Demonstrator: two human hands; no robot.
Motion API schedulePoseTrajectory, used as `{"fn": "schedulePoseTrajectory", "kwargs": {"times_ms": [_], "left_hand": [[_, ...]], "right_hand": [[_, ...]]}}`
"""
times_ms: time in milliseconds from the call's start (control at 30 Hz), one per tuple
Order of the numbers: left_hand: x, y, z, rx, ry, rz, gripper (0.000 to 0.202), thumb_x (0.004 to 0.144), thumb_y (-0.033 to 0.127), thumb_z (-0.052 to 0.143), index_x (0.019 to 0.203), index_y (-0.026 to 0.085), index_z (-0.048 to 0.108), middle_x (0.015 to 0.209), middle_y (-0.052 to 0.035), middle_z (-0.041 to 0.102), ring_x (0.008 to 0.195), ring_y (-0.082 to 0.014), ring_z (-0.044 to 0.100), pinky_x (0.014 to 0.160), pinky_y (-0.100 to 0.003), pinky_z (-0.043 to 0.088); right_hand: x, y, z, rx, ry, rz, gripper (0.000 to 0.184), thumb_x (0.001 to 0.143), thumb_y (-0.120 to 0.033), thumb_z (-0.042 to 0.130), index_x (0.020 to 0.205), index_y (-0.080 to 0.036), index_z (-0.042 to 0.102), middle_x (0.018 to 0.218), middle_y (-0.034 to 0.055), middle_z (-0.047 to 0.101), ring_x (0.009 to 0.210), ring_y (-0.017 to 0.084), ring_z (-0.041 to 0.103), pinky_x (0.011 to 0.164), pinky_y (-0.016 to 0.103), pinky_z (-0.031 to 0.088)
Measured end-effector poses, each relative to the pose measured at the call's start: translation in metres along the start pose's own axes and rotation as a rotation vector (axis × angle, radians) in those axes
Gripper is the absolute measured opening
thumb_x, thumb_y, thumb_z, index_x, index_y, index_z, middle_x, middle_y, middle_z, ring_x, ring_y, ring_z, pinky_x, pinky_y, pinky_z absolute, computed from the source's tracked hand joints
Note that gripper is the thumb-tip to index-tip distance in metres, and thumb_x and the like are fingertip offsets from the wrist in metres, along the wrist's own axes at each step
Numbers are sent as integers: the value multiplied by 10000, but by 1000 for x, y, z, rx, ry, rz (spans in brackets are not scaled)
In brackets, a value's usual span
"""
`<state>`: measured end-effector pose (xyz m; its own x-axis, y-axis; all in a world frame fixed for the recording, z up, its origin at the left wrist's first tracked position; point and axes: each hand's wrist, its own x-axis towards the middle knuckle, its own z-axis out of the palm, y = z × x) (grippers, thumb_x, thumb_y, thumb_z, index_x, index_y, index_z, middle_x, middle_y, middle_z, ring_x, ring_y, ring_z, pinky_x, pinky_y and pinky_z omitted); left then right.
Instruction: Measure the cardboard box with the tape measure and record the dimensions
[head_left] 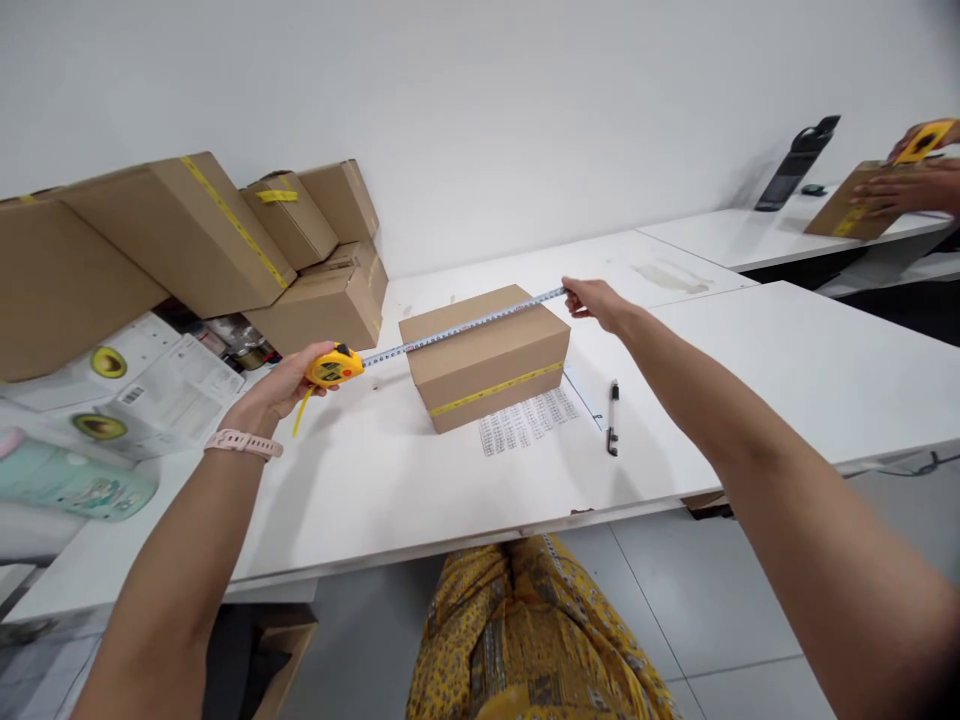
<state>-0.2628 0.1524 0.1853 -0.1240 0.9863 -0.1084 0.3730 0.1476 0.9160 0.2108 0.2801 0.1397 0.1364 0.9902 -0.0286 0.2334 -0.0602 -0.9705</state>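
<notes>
A small cardboard box with a yellow strip of tape round it sits on the white table. My left hand grips a yellow tape measure case just left of the box. The metal blade runs across the box's top to its far right corner. There my right hand pinches the blade's end.
A printed sheet lies under the box's near edge, with a black pen to its right. Several stacked cardboard boxes and packages fill the left side. At the far right another person's hands rest on a box beside a black bottle.
</notes>
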Motion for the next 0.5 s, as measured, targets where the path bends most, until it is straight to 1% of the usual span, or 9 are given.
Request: {"fn": "schedulePoseTrajectory", "kwargs": {"times_ms": [67,167,267,333,433,500], "left_hand": [[2,-5,-7,8,0,-15,583,620,637,799,932,150,734,872,-91,748,657,-198,637,473,-244,453],[4,-5,-6,16,-8,-23,602,600,661,802,930,161,738,871,-93,752,657,-206,645,468,-249,459],[8,0,4,23,-41,-22,616,603,684,792,937,169,743,866,-86,753,640,-198,644,467,-246,455],[10,4,14,26,-65,-16,611,623,693,781,947,175,747,860,-77,751,616,-181,634,468,-241,449],[10,11,27,28,-85,-1,577,653,683,775,942,185,752,844,-61,744,577,-154,611,457,-230,419],[8,14,33,32,-87,3,552,664,674,774,922,187,755,830,-55,740,560,-143,603,450,-225,397]], "right_hand": [[-4,9,7,-31,-21,-8,349,982,-314,571,659,-190,521,642,9,530,597,117,486,625,280,444],[-9,9,17,-85,-49,-36,341,974,-346,573,676,-186,534,709,23,564,651,121,497,656,279,434],[-11,3,25,-154,-94,-40,317,932,-414,643,728,-181,570,821,56,632,729,147,541,678,290,438],[-13,-1,30,-204,-153,-25,330,908,-460,672,758,-175,599,891,87,670,764,170,570,682,304,447],[-16,-3,35,-255,-257,-3,359,926,-507,638,806,-169,629,987,119,700,818,189,599,694,309,458],[-17,-3,37,-256,-293,6,365,948,-516,605,828,-173,636,1016,118,703,846,190,603,702,301,459]]}}
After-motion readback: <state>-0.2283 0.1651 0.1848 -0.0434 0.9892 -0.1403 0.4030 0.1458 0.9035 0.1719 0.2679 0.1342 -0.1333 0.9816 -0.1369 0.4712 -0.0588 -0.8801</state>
